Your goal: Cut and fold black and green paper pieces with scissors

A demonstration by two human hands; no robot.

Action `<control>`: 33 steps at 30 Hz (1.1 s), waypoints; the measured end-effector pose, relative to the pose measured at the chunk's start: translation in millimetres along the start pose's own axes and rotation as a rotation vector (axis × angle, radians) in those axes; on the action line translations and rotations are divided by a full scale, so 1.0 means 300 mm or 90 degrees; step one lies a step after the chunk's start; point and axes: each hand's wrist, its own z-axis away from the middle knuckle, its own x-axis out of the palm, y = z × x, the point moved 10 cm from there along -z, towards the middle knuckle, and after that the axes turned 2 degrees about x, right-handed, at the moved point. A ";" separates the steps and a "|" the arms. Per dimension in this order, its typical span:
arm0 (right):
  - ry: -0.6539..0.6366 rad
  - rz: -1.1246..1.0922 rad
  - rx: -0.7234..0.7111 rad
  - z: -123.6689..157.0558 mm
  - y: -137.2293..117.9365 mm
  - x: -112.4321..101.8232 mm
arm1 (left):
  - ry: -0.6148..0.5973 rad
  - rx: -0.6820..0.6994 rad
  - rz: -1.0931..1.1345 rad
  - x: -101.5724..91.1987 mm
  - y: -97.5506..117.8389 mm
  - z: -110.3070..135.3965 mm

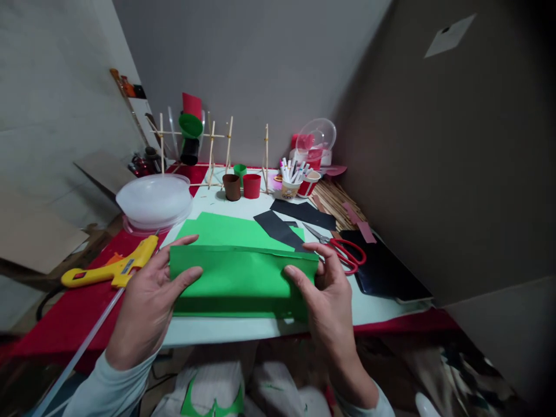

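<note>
Between my two hands is a folded piece of green paper (243,275), its long creased edge running crosswise over the table's front. My left hand (150,295) pinches its left end, thumb on the near face and fingers behind. The right end is held the same way by my right hand (325,289). Behind it lies a larger flat green sheet (230,229). Strips of black paper (280,229) and red-handled scissors (347,255) lie just beyond my right hand. A yellow glue gun (117,266) rests to the left of my left hand.
Brown (231,188) and red paper cups (252,186) stand before a wooden stick frame (211,153). A cup of markers (291,188) is at the back right, near bundled sticks (336,200). White plastic lids (154,200) sit left; a black flat object (382,269) lies right.
</note>
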 end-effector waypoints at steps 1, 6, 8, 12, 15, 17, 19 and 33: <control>-0.007 0.018 -0.002 -0.002 0.013 0.005 | -0.007 0.004 -0.037 -0.001 -0.007 -0.003; -0.064 0.199 -0.066 -0.005 0.056 0.045 | -0.022 0.037 -0.229 -0.006 -0.035 -0.025; -0.084 0.284 -0.096 -0.002 0.061 0.062 | -0.011 0.060 -0.322 -0.014 -0.039 -0.036; -0.123 0.364 -0.109 -0.002 0.076 0.091 | 0.012 0.170 -0.570 -0.006 -0.003 -0.027; -0.123 0.398 -0.115 -0.002 0.078 0.097 | -0.033 0.407 -0.694 0.102 0.065 0.062; -0.123 0.410 -0.121 0.003 0.075 0.099 | -0.143 0.542 -0.689 0.207 0.065 0.151; -0.123 0.410 -0.117 0.008 0.074 0.100 | -0.313 0.624 -0.700 0.314 0.015 0.240; -0.121 0.433 -0.109 -0.002 0.083 0.095 | -0.491 0.587 -0.869 0.384 -0.120 0.278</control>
